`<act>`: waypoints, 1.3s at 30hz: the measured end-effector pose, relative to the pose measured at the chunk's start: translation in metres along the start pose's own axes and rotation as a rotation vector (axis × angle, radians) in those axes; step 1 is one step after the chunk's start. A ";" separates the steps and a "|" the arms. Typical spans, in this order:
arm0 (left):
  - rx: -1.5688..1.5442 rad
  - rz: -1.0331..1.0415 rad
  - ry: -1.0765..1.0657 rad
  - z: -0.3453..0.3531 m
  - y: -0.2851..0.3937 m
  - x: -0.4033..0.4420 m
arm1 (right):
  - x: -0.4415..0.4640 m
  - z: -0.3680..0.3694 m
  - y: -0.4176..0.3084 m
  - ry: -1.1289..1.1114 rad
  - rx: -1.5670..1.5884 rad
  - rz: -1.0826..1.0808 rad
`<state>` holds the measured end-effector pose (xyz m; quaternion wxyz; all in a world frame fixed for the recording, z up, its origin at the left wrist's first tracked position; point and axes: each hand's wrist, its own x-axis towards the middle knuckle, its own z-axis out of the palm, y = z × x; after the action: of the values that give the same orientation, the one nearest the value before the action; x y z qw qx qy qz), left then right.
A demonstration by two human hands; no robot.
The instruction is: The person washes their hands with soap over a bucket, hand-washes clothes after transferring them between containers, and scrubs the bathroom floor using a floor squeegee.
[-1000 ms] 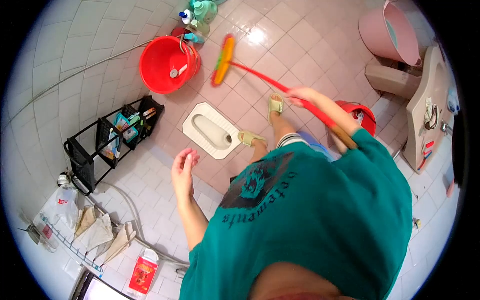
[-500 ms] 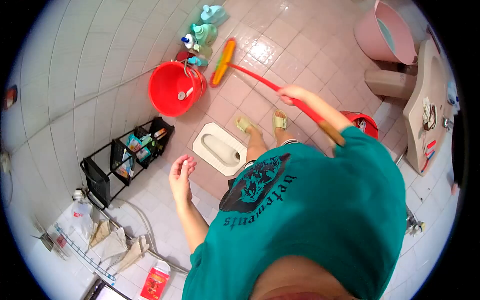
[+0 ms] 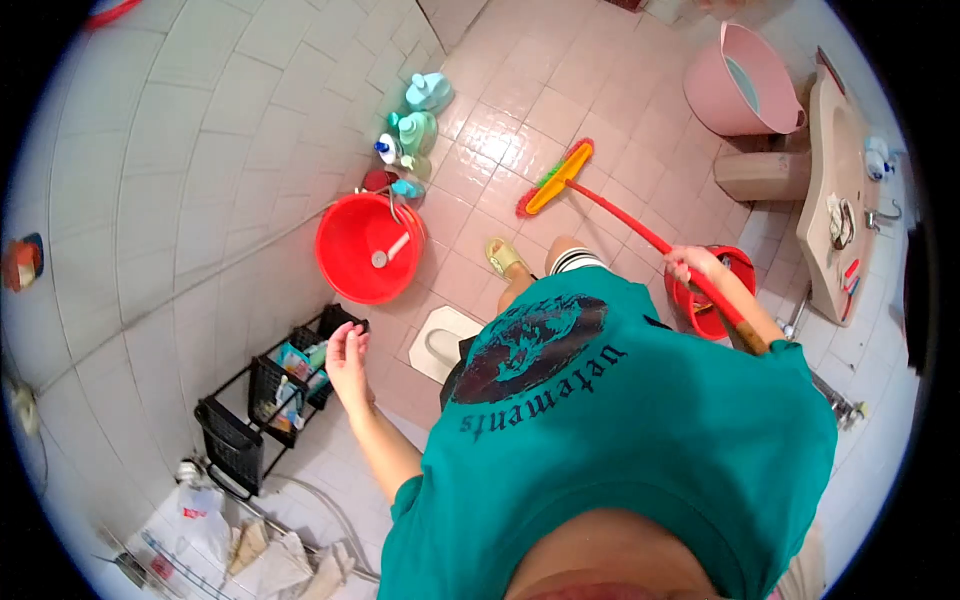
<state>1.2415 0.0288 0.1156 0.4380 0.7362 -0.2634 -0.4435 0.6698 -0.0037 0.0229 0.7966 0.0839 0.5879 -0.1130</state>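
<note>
My right hand is wrapped round the red handle of a long-handled floor brush. The handle's end runs back along my forearm. Its yellow head, edged with red and green bristles, touches the pink tiles ahead of my feet. My left hand hangs in the air with nothing in it, its fingers loosely bent and apart. Below it in view is a black rack with packets and small items. A squat toilet lies between that hand and my legs, partly hidden by my shirt.
A large red bucket stands by the left wall, with several bottles beyond it. Another red bucket is beside my right hand. A pink tub and a pedestal washbasin stand on the right. A hose runs along the lower left.
The brush head has swung right, away from the large red bucket. My right hand has moved right and back with the handle. My view and body have shifted; my left hand remains raised.
</note>
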 end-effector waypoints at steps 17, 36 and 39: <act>0.117 -0.225 -0.170 0.132 0.061 0.120 | 0.184 0.114 -0.264 -0.245 0.100 -0.385; 0.156 -0.028 -0.410 0.313 0.225 0.208 | 0.082 0.056 -0.339 -0.341 0.086 -0.373; 0.198 -0.009 -0.448 0.335 0.241 0.236 | 0.142 0.099 -0.383 -0.346 0.135 -0.327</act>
<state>1.0557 -0.4075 0.1533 0.2923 0.6600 -0.3932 -0.5696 0.6947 -0.4096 -0.0841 0.8492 0.0200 0.4396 -0.2919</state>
